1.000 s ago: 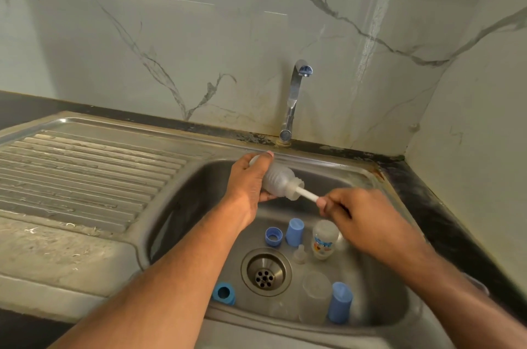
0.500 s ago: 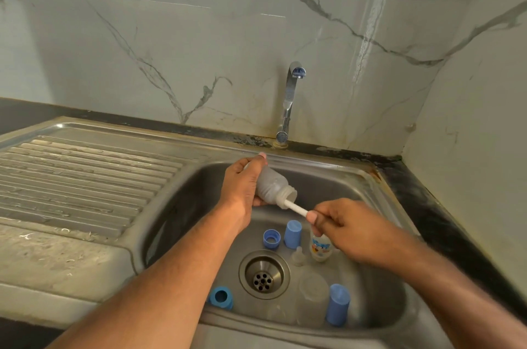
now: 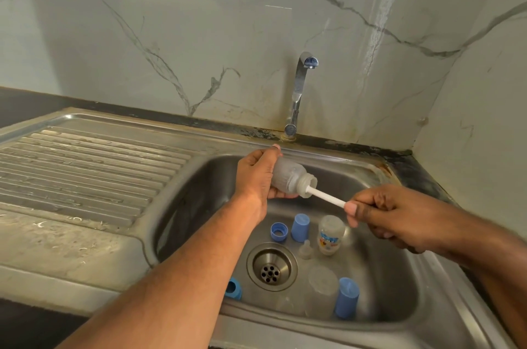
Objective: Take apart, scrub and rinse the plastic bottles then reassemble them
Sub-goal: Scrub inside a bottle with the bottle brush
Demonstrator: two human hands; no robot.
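My left hand [image 3: 256, 174] grips a small frosted plastic bottle [image 3: 291, 177] on its side above the sink basin, its open neck pointing right. My right hand [image 3: 382, 217] pinches the white handle of a thin brush [image 3: 326, 197], whose head is inside the bottle's neck. On the basin floor lie a second small bottle with a printed label [image 3: 330, 234], a clear nozzle tip [image 3: 305, 250], a blue ring cap [image 3: 279, 231], two tall blue caps [image 3: 300, 227] [image 3: 346, 297], another blue cap [image 3: 233, 288] and clear plastic pieces [image 3: 320, 288].
The steel sink [image 3: 445, 317] has a drain [image 3: 271, 267] in its floor and a ribbed draining board [image 3: 85, 166] to the left. A chrome tap [image 3: 299, 92] stands behind the basin, with no water running. Marble walls close in behind and to the right.
The brush handle has slid outward from the bottle neck, so more of it shows between my hands. The left hand still holds the bottle.
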